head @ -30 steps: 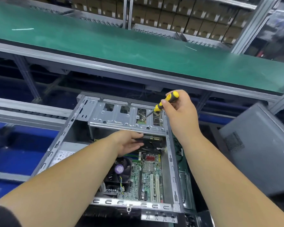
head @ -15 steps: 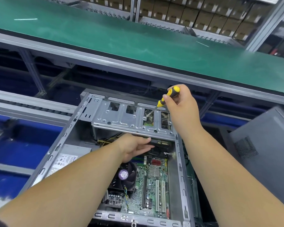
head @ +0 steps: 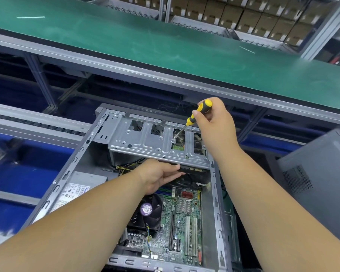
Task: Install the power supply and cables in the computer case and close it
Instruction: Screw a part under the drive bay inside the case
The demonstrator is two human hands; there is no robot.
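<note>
Over on the left, blue under-frame and a grey conveyor rail point(head: 28, 122), blurred. Next along, the open computer case point(head: 82, 148) lying on its side, left wall slanting up and away. Tucked against that left wall, the power supply point(head: 81, 185), grey box with a white label facing up, sitting inside the case at its near-left. Yellow and black cables point(head: 126, 167) running from it toward the far end, passing under the metal drive cage point(head: 145, 142). Left hand point(head: 157, 175) reaching in from the near left, fingers straight and slipped beneath the cage's near edge, touching a dark flat part there; grip relaxed, clamped on nothing visible. Just near of that hand, the black CPU fan point(head: 147, 211) with its purple sticker, and to its right the green motherboard point(head: 185, 218) with white slots. Up on the cage, the screwdriver point(head: 192, 118), yellow-and-black handle tilted up to the right, tip down on the cage's top plate by a cut-out. Right hand point(head: 216, 122) curled round that handle, grip clamped on it. Further right, a grey side panel point(head: 318, 185) with a vent grille, leaning beside the case. Across the far side, the green tabotop point(head: 165, 46)... tabletop, and cardboard boxes point(head: 243, 14) on shelves behind it.
</note>
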